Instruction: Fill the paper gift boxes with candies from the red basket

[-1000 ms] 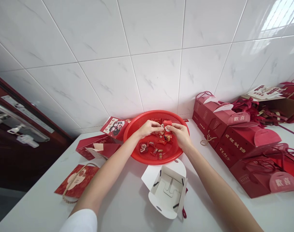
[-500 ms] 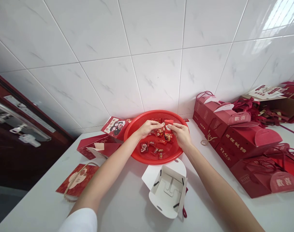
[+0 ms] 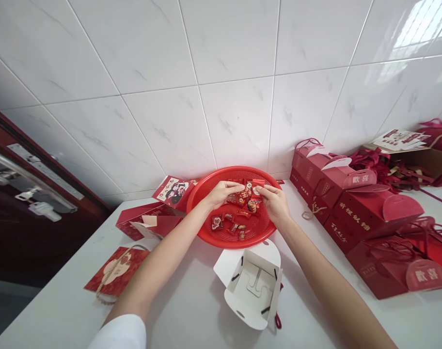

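Red small wrapped packet (image 3: 258,183) pinched by right hand (image 3: 278,202), now slightly farther from left hand (image 3: 219,194) of unclear grip, at twelve o'clock, suggesting handling unfinished.

Red packet (image 3: 258,182) in right hand (image 3: 275,201)

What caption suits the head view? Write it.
Right hand pinching a small red packet, left hand beside it, over a rounded red plastic basket.

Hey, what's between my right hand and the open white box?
In the head view, the near-right rim of the red basket lies between your right hand and the open white box.
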`<control>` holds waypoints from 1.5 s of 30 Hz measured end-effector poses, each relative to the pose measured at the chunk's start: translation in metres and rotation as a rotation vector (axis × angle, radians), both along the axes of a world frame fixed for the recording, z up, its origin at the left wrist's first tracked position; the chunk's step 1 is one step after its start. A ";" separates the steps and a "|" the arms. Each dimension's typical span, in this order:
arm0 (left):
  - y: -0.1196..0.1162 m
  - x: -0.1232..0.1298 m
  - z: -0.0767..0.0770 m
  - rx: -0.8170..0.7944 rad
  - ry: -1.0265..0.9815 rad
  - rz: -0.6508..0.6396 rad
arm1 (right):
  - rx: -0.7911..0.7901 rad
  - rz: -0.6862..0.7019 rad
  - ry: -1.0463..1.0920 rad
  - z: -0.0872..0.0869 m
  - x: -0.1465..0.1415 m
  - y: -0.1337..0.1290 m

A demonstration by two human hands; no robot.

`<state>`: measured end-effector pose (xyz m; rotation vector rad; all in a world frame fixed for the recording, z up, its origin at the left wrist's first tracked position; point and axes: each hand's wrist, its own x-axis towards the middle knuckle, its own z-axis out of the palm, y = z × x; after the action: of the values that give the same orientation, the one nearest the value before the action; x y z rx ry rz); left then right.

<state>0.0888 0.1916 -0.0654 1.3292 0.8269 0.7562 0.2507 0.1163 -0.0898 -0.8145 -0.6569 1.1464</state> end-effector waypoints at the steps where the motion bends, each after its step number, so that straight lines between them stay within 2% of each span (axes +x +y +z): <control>1: 0.001 0.000 -0.001 0.006 0.006 0.009 | 0.001 -0.005 -0.001 0.000 0.000 0.000; 8: 0.003 -0.001 -0.003 0.009 -0.001 0.010 | 0.008 -0.012 0.005 -0.001 0.000 0.001; 13: -0.004 0.000 0.002 -0.059 0.020 -0.118 | -0.010 -0.034 0.009 -0.001 0.001 0.002; 19: 0.004 -0.007 0.002 0.095 0.069 -0.062 | -0.016 -0.089 0.045 0.003 0.000 -0.001; 21: 0.010 -0.013 -0.001 0.107 0.198 -0.106 | -0.029 -0.111 0.055 0.004 0.000 -0.001; 25: 0.023 -0.022 -0.013 0.168 0.629 -0.323 | -0.024 -0.090 -0.001 0.004 -0.001 0.000; 27: 0.030 -0.022 -0.018 0.323 0.832 -0.305 | -0.020 -0.076 -0.026 0.004 -0.001 0.001; 29: 0.039 -0.021 -0.021 0.472 1.003 -0.207 | -0.029 -0.082 -0.028 0.004 -0.001 0.000; 31: 0.049 -0.020 -0.023 0.549 1.116 -0.135 | -0.046 -0.090 -0.034 0.005 -0.001 0.000; 35: 0.065 -0.014 -0.026 0.541 1.246 -0.183 | -0.080 -0.048 -0.074 0.005 -0.001 -0.002; 40: 0.067 -0.007 -0.032 0.514 1.340 -0.224 | -0.092 -0.024 -0.106 0.005 -0.002 -0.002; 45: 0.061 -0.018 -0.020 0.501 1.265 -0.229 | -0.106 -0.026 -0.182 0.003 -0.002 -0.002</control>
<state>0.0705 0.2525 -0.0850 2.3432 1.4594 -0.1936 0.2485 0.1140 -0.0865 -1.0230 -0.7380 1.0991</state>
